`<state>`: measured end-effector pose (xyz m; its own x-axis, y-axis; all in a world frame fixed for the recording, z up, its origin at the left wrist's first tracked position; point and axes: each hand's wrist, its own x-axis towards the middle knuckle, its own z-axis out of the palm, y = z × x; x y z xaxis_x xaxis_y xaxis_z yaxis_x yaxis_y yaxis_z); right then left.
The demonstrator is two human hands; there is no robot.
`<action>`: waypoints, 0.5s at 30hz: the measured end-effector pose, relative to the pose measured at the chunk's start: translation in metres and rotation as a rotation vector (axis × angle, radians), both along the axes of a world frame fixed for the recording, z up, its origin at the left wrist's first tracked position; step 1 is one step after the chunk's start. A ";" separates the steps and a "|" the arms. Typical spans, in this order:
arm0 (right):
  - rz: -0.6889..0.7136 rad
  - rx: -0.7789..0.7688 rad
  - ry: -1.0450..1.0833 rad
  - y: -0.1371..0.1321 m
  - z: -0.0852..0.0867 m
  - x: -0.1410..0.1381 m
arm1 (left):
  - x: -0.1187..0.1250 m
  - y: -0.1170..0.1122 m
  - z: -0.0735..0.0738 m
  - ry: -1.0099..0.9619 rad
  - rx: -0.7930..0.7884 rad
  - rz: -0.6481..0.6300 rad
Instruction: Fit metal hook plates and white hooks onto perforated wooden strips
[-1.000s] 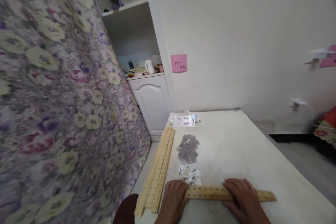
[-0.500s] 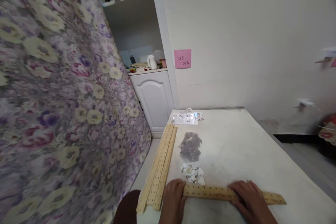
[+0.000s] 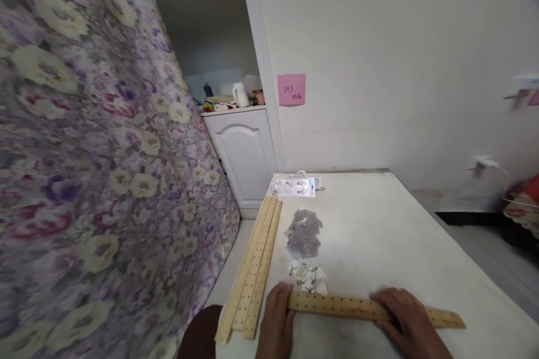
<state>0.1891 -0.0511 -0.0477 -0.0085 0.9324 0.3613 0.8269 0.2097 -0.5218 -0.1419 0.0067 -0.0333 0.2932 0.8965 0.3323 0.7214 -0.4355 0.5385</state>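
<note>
A pale wooden strip with rows of small holes [image 3: 332, 304] lies crosswise at the near part of the table. My left hand [image 3: 275, 314] is closed on its left end. Further right, my right hand [image 3: 404, 311] grips the same strip from above, fingers over the far edge and thumb on the near side. The strip's right end sticks out past that hand. Just beyond the strip lies a small heap of white square and round pieces [image 3: 309, 277], some with thin rings. Several matching holed wooden strips [image 3: 255, 275] lie side by side along the table's left edge.
Behind the white pieces is a pile of grey translucent small bags [image 3: 304, 234]. Clear plastic packaging [image 3: 293, 187] sits at the table's far left corner. A floral curtain [image 3: 105, 179] hangs left; a white cabinet [image 3: 242, 151] and a wall with a pink note [image 3: 291, 90] stand behind.
The view has shifted slightly. Both hands keep their hold on the wooden strip; the right hand and the strip's right end sit slightly further right in view.
</note>
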 end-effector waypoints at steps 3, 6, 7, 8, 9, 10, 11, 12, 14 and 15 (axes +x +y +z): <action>-0.013 -0.017 0.049 -0.001 0.007 -0.001 | -0.001 0.002 -0.007 0.024 0.057 -0.019; -0.030 -0.057 0.181 0.003 0.025 -0.009 | -0.002 0.004 -0.014 0.029 0.109 -0.040; -0.025 -0.078 0.238 0.006 0.032 -0.014 | -0.002 0.004 -0.016 0.026 0.123 -0.039; -0.014 -0.108 0.289 0.010 0.040 -0.020 | -0.002 0.004 -0.017 0.022 0.133 -0.034; -0.006 -0.135 0.326 0.015 0.047 -0.028 | -0.002 0.005 -0.018 0.020 0.137 -0.032; 0.010 -0.154 0.348 0.021 0.054 -0.038 | -0.003 0.005 -0.018 0.021 0.134 -0.032; 0.027 -0.169 0.353 0.028 0.059 -0.048 | -0.003 0.005 -0.019 0.024 0.130 -0.034; 0.049 -0.188 0.342 0.035 0.062 -0.059 | -0.004 0.005 -0.019 0.027 0.127 -0.039; 0.087 -0.222 0.309 0.049 0.065 -0.082 | -0.005 0.005 -0.020 0.028 0.127 -0.048; 0.102 -0.233 0.300 0.055 0.064 -0.092 | -0.006 0.005 -0.021 0.025 0.131 -0.053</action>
